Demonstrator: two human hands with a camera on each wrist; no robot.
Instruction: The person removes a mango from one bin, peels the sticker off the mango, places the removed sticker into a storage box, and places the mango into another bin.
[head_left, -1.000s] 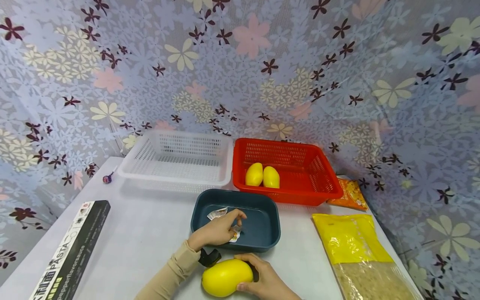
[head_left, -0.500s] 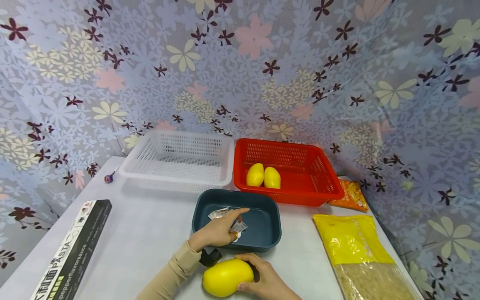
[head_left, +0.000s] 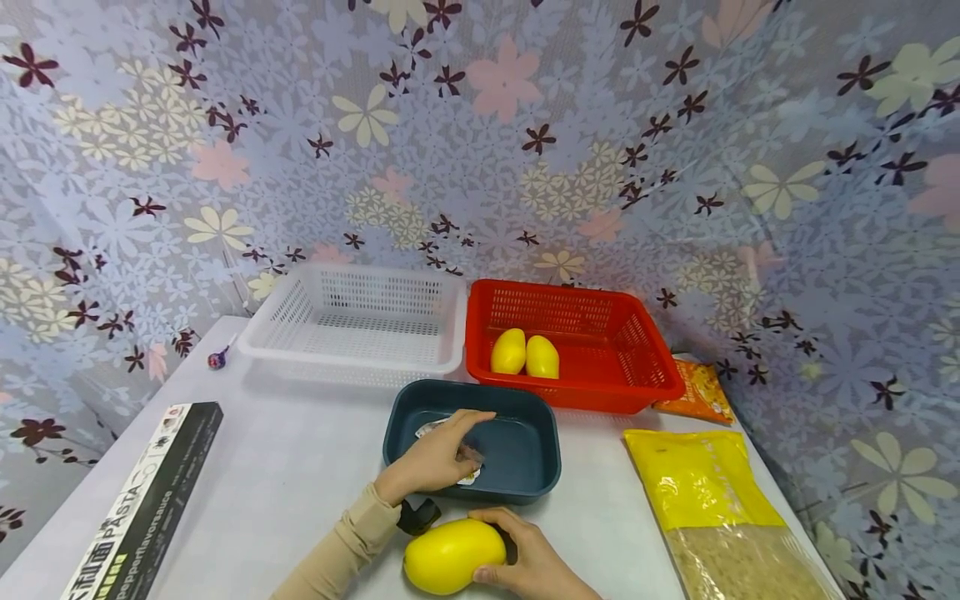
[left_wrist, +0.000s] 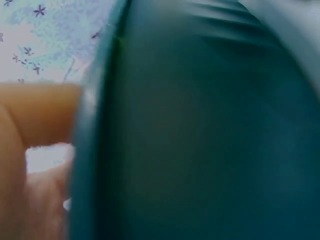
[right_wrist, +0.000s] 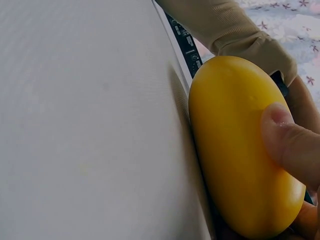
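Observation:
My left hand [head_left: 435, 457] reaches over the near-left rim of a dark teal tray [head_left: 551, 442], index finger stretched out above the thumb. Between its fingers it pinches a small, thin printed scrap [head_left: 471, 457], blurred here. Another whitish printed scrap [head_left: 427, 427] lies in the tray, partly covered by the hand. The left wrist view shows mostly the tray's wall [left_wrist: 87, 130] and blurred fingers [left_wrist: 45, 107]. My right hand [head_left: 528, 558] grips a yellow mango [head_left: 450, 557] by its right end, low over the white tabletop; its thumb [right_wrist: 282, 130] presses on the skin.
Behind the tray stand a white basket [head_left: 352, 362] and a red basket [head_left: 585, 392] with two mangoes [head_left: 525, 354] in it. A pasta box [head_left: 142, 508] lies left, a lollipop [head_left: 217, 358] beyond. At right are a yellow bag [head_left: 708, 492] and an orange packet [head_left: 705, 392].
The left fingers shift slightly in the tray, and the printed scrap at their tips moves and turns with them. The right hand and its mango stay put.

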